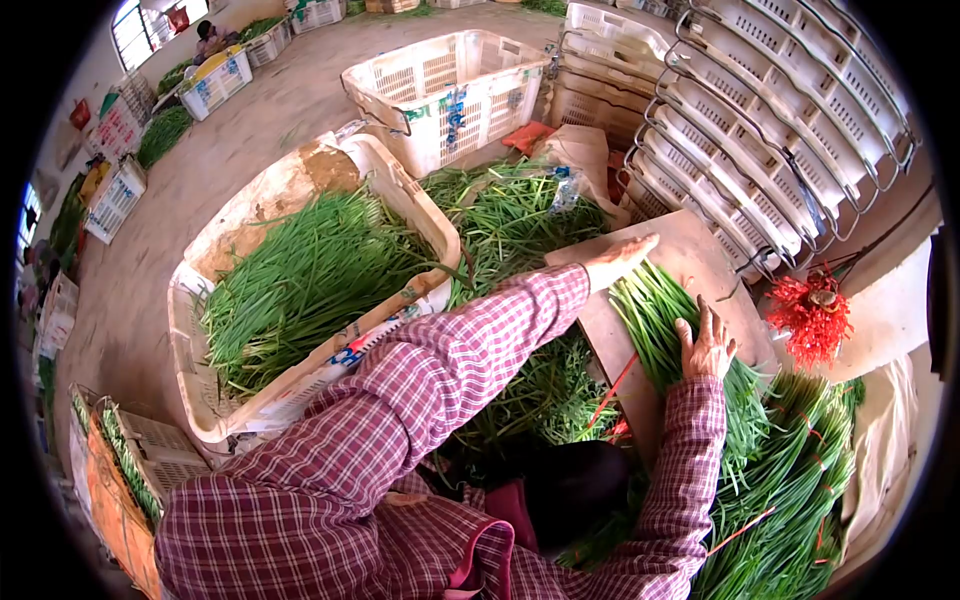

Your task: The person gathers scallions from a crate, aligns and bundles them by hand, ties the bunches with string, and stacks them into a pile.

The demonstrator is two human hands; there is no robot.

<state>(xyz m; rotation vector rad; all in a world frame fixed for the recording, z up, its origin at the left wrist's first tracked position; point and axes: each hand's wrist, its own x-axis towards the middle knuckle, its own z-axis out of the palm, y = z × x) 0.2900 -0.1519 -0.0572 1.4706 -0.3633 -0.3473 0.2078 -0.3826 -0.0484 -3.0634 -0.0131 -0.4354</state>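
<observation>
A bunch of green chives (654, 318) lies on a brown board (690, 243), its pale ends pointing away from me. My left hand (620, 264) is stretched out with its fingers together and straight, beside those pale ends. On the right side of the bunch, my right hand (708, 345) rests with its fingers apart, the thumb touching the stems. A thin red tie (616, 388) shows at the board's left edge, near the bunch. Several tied bundles of chives (790, 490) are piled to the right of my right arm.
A white crate (187, 375) holding loose chives (315, 270) stands at left. Another white crate (450, 125) stands beyond it. Loose greens (520, 215) cover the floor beside the board. Stacked crates (760, 140) and a cluster of red ties (812, 318) are at right.
</observation>
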